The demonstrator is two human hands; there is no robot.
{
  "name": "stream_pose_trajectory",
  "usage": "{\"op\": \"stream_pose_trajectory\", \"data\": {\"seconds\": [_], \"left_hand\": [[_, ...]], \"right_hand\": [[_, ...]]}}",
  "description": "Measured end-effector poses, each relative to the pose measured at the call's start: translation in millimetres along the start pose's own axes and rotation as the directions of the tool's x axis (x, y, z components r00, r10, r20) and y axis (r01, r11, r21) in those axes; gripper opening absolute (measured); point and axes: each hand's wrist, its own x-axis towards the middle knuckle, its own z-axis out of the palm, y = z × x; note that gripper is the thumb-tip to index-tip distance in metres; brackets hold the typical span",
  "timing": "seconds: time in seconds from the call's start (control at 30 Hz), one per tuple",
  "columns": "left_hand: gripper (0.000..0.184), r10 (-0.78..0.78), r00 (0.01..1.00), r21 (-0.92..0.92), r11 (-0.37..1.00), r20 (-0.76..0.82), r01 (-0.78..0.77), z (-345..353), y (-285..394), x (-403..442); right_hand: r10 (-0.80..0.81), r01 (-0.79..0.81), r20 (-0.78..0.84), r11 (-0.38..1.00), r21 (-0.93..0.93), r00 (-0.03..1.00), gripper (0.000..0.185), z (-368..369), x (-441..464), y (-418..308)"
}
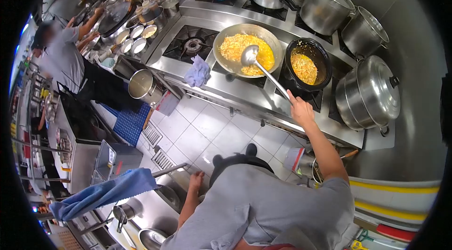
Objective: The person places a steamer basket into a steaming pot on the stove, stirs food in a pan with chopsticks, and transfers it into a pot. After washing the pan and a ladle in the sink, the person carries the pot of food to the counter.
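Silvery, round-bowled ladle (250,55) is gripped by right hand (301,110); left hand's (196,181) hold unclear.

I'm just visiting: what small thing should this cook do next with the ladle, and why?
Probably sweep the ladle gently through the orange-yellow food in the wide pan: the right hand already grips its handle, its bowl is over that food, and the food looks uneven, with pale bits on one side and smoother yellow on the other.

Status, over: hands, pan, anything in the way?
Right hand gripping ladle over food in pan. Left hand low, away from stove. Possible crowding: black pot, close beside pan.
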Motion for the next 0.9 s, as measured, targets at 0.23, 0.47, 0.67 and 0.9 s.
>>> {"op": "stream_pose_trajectory", "data": {"seconds": [0.23,0.47,0.67,0.9], "left_hand": [[0.053,0.229,0.963,0.146,0.957,0.144,-0.249,164,298,14],[0.081,0.062,0.890,-0.298,0.951,0.452,0.085,256,449,74],[0.053,-0.127,0.693,-0.463,0.657,0.710,0.595,278,475,130],[0.015,-0.137,0.519,-0.353,0.587,0.844,0.729,274,483,107]], "right_hand": [[0.022,0.049,-0.222,0.949,0.311,0.975,0.064,37,68,-47],[0.058,-0.007,-0.150,0.948,0.317,0.987,0.058,39,92,-60],[0.067,-0.034,-0.112,0.960,0.276,0.991,0.058,54,25,-19],[0.401,-0.320,-0.075,0.818,0.477,0.913,0.046,109,-8,-92]]}}
